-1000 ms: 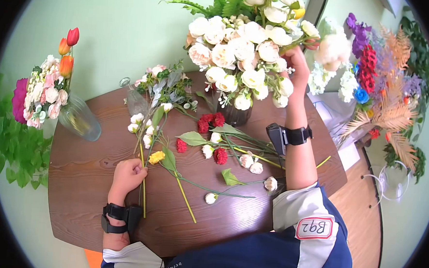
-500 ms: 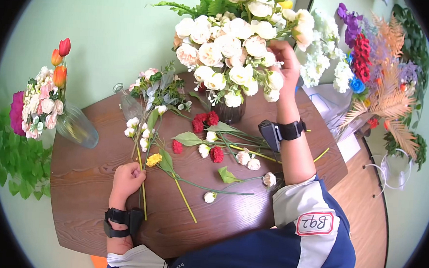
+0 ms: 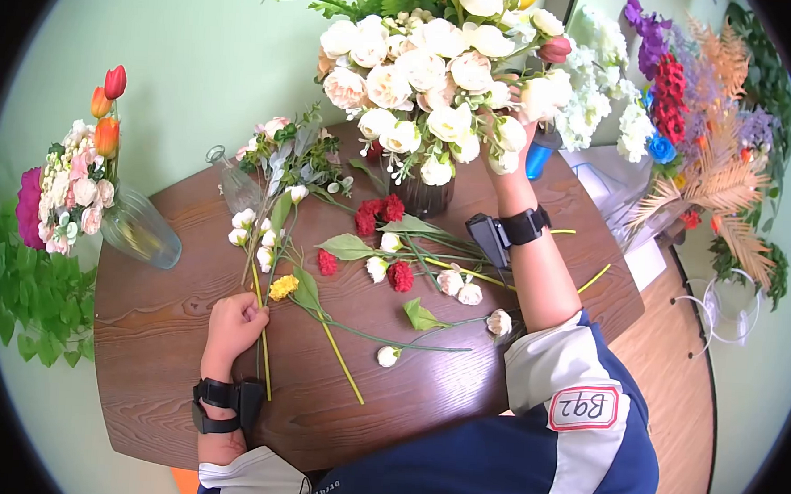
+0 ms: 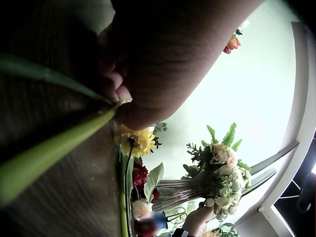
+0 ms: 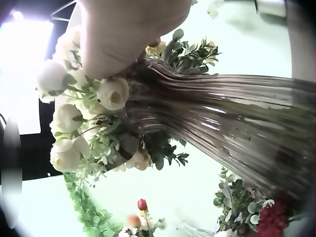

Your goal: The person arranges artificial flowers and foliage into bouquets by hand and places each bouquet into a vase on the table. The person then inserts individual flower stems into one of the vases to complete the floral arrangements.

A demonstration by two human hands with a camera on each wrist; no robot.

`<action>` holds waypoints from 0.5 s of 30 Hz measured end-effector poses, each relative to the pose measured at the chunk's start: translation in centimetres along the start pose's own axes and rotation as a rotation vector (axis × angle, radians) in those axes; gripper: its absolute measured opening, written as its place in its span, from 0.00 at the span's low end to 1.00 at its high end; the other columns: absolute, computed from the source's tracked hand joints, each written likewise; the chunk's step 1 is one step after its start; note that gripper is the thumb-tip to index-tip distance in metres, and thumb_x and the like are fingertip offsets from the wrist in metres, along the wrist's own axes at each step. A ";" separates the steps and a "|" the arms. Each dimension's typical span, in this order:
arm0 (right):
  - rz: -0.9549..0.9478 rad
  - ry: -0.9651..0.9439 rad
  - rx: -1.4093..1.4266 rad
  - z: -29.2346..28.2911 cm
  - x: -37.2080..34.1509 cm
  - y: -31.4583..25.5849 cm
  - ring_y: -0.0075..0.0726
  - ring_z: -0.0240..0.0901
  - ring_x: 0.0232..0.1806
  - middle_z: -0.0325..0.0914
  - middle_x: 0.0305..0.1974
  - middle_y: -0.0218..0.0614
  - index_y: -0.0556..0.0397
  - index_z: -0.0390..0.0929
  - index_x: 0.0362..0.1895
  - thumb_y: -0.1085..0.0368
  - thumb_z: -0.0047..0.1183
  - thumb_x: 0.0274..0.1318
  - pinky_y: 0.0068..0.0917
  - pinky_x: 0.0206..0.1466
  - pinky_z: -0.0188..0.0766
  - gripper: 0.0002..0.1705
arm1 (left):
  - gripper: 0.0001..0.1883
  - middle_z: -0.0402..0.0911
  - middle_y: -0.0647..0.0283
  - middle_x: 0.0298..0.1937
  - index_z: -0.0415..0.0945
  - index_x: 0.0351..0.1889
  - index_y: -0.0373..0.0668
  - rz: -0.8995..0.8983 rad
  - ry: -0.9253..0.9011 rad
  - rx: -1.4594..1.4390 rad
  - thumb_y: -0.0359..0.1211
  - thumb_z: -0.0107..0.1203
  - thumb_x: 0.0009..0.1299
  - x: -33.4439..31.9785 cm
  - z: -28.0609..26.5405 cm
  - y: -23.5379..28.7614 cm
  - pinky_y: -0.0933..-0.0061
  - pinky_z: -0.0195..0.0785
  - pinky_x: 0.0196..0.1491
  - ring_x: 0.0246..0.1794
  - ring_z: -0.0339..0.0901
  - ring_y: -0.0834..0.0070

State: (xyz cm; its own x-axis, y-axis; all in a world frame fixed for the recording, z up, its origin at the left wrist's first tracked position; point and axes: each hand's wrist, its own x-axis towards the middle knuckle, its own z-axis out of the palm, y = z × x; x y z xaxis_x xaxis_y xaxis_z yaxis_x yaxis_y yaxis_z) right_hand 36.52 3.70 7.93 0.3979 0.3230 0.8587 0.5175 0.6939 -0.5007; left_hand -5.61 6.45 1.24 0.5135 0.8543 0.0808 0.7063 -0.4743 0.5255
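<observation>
At the left of the table my left hand (image 3: 238, 324) pinches flower stems (image 3: 264, 356) between thumb and fingers. A thick yellow-green stem (image 4: 59, 153) meets those fingertips in the left wrist view. My right hand (image 3: 525, 136) is raised into the right side of a bouquet of white and cream roses (image 3: 423, 69). This bouquet stands in a ribbed, dark-tinted glass vase (image 5: 222, 108). Blooms hide most of the right fingers, so I cannot tell what they hold. A dark red tulip (image 3: 555, 49) and a white rose (image 3: 547, 94) show close to that hand.
Loose red carnations (image 3: 400, 276), a yellow flower (image 3: 283, 287) and several white blooms lie with their stems across the wooden table (image 3: 184, 361). Left stands a clear vase (image 3: 141, 229) with tulips; a small glass bottle (image 3: 236, 185) is behind. A blue object (image 3: 536, 160) sits past the right wrist.
My right hand has moved lower and deeper into the bouquet. The white rose beside it has dropped, and the red tulip and blue object have come into sight. My left hand stays on the stems.
</observation>
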 end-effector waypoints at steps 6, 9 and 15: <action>-0.023 -0.014 -0.071 -0.7 0.9 -0.1 0.28 0.71 0.44 0.72 0.44 0.34 0.57 0.66 0.50 0.72 0.56 0.48 0.26 0.48 0.69 0.23 | 0.12 0.69 0.58 0.13 0.67 0.15 0.36 -0.003 0.003 0.007 0.33 0.56 0.53 0.0 0.1 0.1 0.69 0.60 0.21 0.14 0.68 0.64; -0.035 -0.033 -0.034 -0.4 1.5 -1.7 0.27 0.72 0.41 0.74 0.43 0.34 0.58 0.69 0.48 0.72 0.57 0.47 0.25 0.45 0.70 0.21 | 0.12 0.68 0.58 0.13 0.67 0.15 0.36 -0.003 -0.002 0.005 0.33 0.56 0.53 0.0 0.1 0.1 0.69 0.60 0.21 0.14 0.68 0.65; 0.085 0.011 0.005 -0.2 1.6 -2.7 0.25 0.73 0.36 0.77 0.38 0.34 0.60 0.72 0.46 0.75 0.55 0.46 0.23 0.40 0.71 0.19 | 0.12 0.68 0.58 0.13 0.67 0.15 0.36 0.001 -0.006 -0.004 0.32 0.56 0.53 0.0 0.1 0.1 0.70 0.60 0.21 0.14 0.68 0.65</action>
State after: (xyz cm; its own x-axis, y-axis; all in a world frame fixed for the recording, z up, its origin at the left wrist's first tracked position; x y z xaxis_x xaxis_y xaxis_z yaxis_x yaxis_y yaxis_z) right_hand 35.92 2.22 10.60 0.4490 0.3739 0.8116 0.4772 0.6675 -0.5716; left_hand -5.47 6.36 1.24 0.5169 0.8527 0.0760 0.7043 -0.4741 0.5284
